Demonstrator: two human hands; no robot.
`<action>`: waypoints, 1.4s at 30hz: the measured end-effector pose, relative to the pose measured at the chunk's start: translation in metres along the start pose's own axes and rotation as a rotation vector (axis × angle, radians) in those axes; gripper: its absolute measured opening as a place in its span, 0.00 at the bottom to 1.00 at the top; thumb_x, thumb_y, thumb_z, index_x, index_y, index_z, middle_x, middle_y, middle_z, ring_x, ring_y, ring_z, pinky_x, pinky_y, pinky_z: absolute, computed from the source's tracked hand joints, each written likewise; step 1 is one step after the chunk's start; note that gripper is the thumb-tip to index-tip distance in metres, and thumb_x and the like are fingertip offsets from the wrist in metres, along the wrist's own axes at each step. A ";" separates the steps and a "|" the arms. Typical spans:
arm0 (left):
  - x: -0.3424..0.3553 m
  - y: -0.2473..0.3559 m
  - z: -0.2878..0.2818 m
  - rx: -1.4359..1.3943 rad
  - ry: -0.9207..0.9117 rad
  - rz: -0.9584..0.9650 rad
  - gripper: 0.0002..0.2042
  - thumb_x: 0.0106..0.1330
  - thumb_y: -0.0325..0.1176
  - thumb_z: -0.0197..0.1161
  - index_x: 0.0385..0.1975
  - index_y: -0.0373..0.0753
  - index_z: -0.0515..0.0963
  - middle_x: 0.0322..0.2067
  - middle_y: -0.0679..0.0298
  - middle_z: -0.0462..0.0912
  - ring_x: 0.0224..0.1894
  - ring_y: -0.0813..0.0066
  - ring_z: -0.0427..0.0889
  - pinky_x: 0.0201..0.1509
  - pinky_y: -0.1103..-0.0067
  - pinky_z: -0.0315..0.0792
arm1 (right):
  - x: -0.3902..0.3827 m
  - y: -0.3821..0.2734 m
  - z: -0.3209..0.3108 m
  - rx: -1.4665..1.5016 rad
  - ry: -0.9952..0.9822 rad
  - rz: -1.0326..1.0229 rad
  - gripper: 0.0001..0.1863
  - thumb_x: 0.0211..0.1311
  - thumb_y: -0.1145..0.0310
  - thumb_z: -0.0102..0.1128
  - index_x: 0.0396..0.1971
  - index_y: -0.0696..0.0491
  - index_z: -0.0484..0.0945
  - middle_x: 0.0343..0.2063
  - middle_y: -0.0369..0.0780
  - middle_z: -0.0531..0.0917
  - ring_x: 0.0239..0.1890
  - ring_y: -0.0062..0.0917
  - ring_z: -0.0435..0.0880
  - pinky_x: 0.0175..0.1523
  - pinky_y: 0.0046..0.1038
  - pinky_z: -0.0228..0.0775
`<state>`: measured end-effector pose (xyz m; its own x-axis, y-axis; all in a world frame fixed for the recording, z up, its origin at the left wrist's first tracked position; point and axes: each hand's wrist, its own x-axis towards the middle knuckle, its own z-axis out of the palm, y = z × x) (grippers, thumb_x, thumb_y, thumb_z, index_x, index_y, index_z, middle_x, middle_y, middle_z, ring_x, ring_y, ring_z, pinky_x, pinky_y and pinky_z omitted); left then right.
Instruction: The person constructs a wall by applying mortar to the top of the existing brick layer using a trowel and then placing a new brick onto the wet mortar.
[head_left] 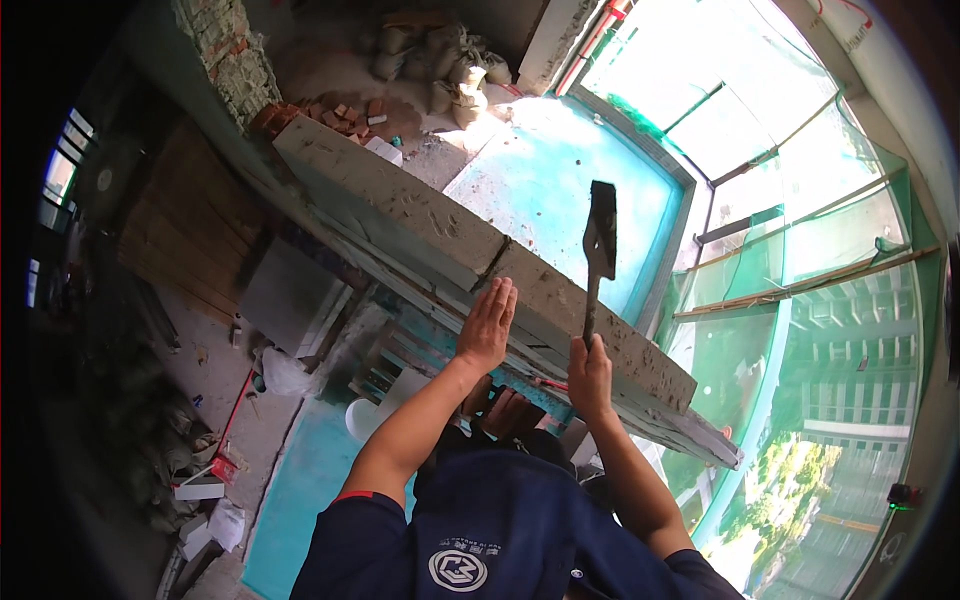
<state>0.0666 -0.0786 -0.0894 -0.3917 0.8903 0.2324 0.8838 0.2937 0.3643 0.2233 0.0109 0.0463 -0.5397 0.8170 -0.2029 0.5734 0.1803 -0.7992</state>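
In front of me a low wall of pale grey building blocks runs slantwise, its top course made up of a left block (390,195) and a right block (545,290). A dark joint (497,257) lies between these two. My left hand (487,325) is laid flat at the near side of the wall by this joint, fingers stretched out and close together. My right hand (590,380) is closed round the handle of a bricklaying trowel with a dark, narrow flat blade (602,230). That blade points up and away, over the wall; the picture shows no clear contact with the blocks.
Beyond the wall lie loose red bricks (345,118), filled sacks (465,75) and a bluish floor (550,165). Green netting (740,330) covers the window opening at right. A white bucket (362,420) and a stack of bricks (505,410) stand near my body.
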 end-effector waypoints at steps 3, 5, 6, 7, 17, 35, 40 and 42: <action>0.003 0.001 0.000 -0.021 -0.002 0.042 0.33 0.64 0.26 0.47 0.70 0.35 0.44 0.71 0.56 0.42 0.73 0.58 0.42 0.73 0.68 0.48 | 0.003 0.063 0.020 -0.169 -0.038 -0.049 0.17 0.69 0.58 0.49 0.31 0.59 0.68 0.24 0.56 0.77 0.32 0.58 0.75 0.33 0.45 0.66; 0.001 0.002 -0.004 0.001 -0.036 0.051 0.34 0.63 0.24 0.47 0.70 0.36 0.44 0.71 0.56 0.42 0.73 0.58 0.42 0.73 0.68 0.48 | 0.002 0.081 0.016 -0.225 -0.116 0.057 0.20 0.69 0.54 0.48 0.30 0.59 0.71 0.26 0.58 0.77 0.35 0.58 0.75 0.38 0.47 0.65; -0.001 -0.003 -0.004 0.013 -0.045 0.047 0.34 0.63 0.24 0.47 0.70 0.36 0.44 0.71 0.56 0.42 0.73 0.58 0.42 0.73 0.68 0.48 | -0.001 0.072 0.016 -0.203 -0.108 0.049 0.21 0.69 0.54 0.48 0.30 0.59 0.70 0.26 0.58 0.77 0.34 0.58 0.75 0.36 0.46 0.66; -0.001 -0.005 -0.003 -0.019 -0.031 0.043 0.34 0.62 0.23 0.47 0.70 0.36 0.44 0.71 0.56 0.42 0.73 0.57 0.42 0.73 0.67 0.49 | -0.007 0.065 0.015 -0.163 -0.072 0.015 0.22 0.70 0.53 0.46 0.29 0.59 0.70 0.24 0.56 0.77 0.31 0.55 0.75 0.35 0.44 0.66; -0.001 -0.014 -0.009 -0.091 0.016 0.112 0.39 0.54 0.19 0.49 0.70 0.35 0.45 0.71 0.55 0.45 0.73 0.54 0.44 0.73 0.64 0.47 | -0.037 0.061 -0.015 -0.022 0.066 0.118 0.24 0.71 0.50 0.43 0.28 0.58 0.70 0.24 0.56 0.75 0.32 0.57 0.74 0.35 0.45 0.65; 0.015 0.005 -0.029 0.160 -0.120 0.149 0.43 0.49 0.25 0.59 0.68 0.31 0.48 0.70 0.52 0.47 0.73 0.53 0.45 0.73 0.66 0.46 | -0.088 0.173 -0.051 0.396 0.138 0.366 0.27 0.71 0.48 0.42 0.27 0.59 0.74 0.22 0.45 0.77 0.26 0.33 0.74 0.37 0.33 0.67; 0.010 0.012 -0.035 0.114 -0.042 0.074 0.42 0.50 0.25 0.61 0.68 0.31 0.48 0.69 0.50 0.49 0.71 0.51 0.48 0.73 0.65 0.46 | -0.143 0.196 -0.105 0.536 0.226 0.304 0.23 0.72 0.53 0.44 0.25 0.57 0.72 0.18 0.35 0.73 0.23 0.20 0.69 0.31 0.26 0.65; 0.006 0.028 -0.032 0.125 -0.041 0.033 0.40 0.52 0.27 0.62 0.67 0.31 0.51 0.67 0.49 0.52 0.71 0.50 0.50 0.72 0.64 0.48 | -0.165 0.217 -0.132 0.531 0.317 0.346 0.23 0.72 0.52 0.44 0.24 0.56 0.72 0.17 0.34 0.71 0.22 0.18 0.69 0.30 0.24 0.63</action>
<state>0.0805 -0.0761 -0.0493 -0.3531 0.9131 0.2041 0.9220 0.3025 0.2416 0.5181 -0.0129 -0.0192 -0.1289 0.9141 -0.3845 0.2580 -0.3435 -0.9030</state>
